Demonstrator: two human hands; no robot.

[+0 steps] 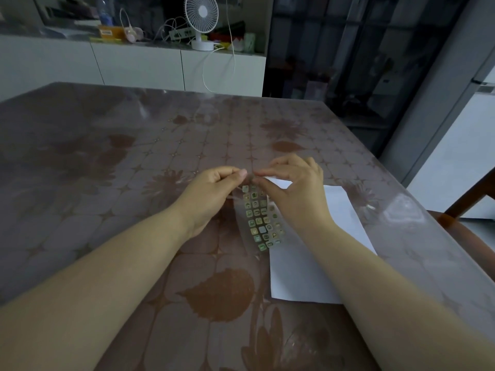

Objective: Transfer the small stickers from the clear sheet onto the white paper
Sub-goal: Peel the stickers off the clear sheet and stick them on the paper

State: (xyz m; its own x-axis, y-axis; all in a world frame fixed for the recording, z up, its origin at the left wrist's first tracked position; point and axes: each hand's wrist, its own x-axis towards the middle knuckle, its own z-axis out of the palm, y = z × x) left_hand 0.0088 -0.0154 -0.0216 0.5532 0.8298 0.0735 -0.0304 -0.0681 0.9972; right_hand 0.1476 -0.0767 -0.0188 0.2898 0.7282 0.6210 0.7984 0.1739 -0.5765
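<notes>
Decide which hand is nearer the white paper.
Right. The right hand hovers over the white paper's far corner; the left hand sits left of it, beyond the sticker sheet.

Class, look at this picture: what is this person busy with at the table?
A person holds a clear sheet of small stickers above the table. The left hand and right hand both pinch at its top edge, seemingly picking at a sticker. The white paper lies on the table beneath the right arm; no stickers show on it yet.
</notes>
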